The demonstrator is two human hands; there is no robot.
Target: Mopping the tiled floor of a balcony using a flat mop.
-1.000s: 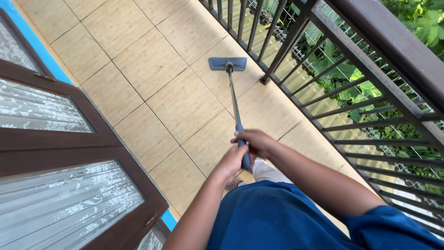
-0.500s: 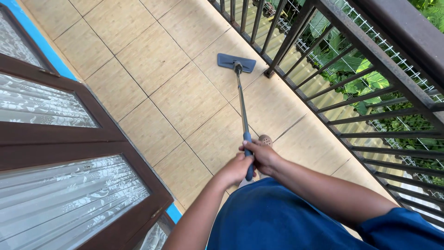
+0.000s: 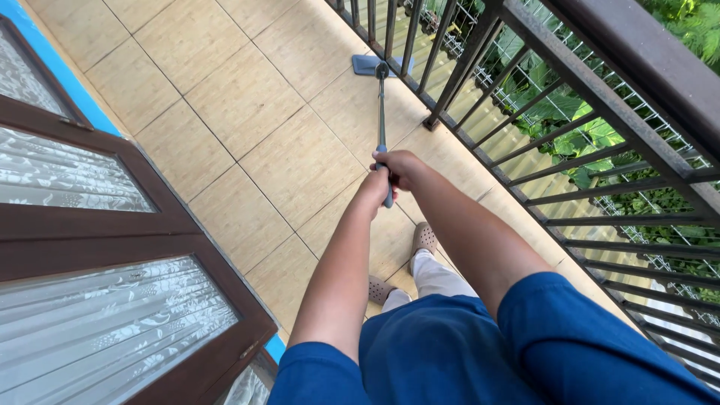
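Mop handle [image 3: 381, 112] clamped by both hands' grip, left hand [image 3: 375, 187], right hand [image 3: 401, 166], mop head [image 3: 373, 64] beside railing [image 3: 480, 45]

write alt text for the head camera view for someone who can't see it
Seen from above, a person's left hand and right hand grip a flat mop handle, its head by the balcony railing. Tan floor tiles, brown glazed doors at left.

I see a balcony floor [image 3: 247, 97] of beige square tiles under daylight. Right of the hands runs a dark metal railing [image 3: 517, 120], green plants [image 3: 577, 142] beyond it. Left of them stands a brown wooden door [image 3: 112, 225] with frosted patterned glass panes [image 3: 97, 337].
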